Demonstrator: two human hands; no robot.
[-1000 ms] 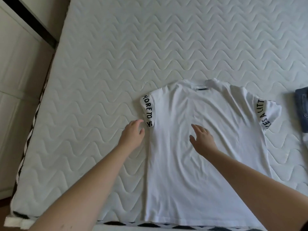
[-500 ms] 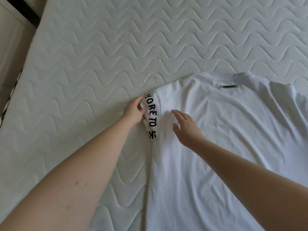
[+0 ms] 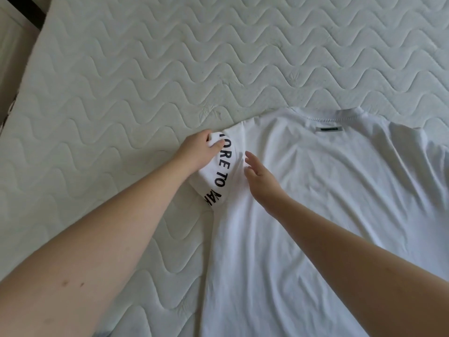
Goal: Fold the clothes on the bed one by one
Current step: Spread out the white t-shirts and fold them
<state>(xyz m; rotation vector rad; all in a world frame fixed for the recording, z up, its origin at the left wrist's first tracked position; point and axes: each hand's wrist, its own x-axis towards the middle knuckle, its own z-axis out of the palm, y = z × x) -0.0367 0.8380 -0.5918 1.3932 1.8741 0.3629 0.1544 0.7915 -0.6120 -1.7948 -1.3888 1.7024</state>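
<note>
Shirt (image 3: 303,215): white, lay flat and back-up on the bed (image 3: 145,76), body unfolded, only the lettered sleeve (image 3: 222,175) lifted, so folding appeared barely begun. Left hand (image 3: 196,152) pinched the sleeve's cuff edge; right hand (image 3: 261,180) hovered with fingers straight over the shoulder seam, holding nothing. Bed: pale mattress with wavy quilting; a dark strip (image 3: 26,10) showed beyond its far-left corner.

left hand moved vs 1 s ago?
Yes. The left hand went from below the sleeve print's lower end up to its top end, now gripping it.
</note>
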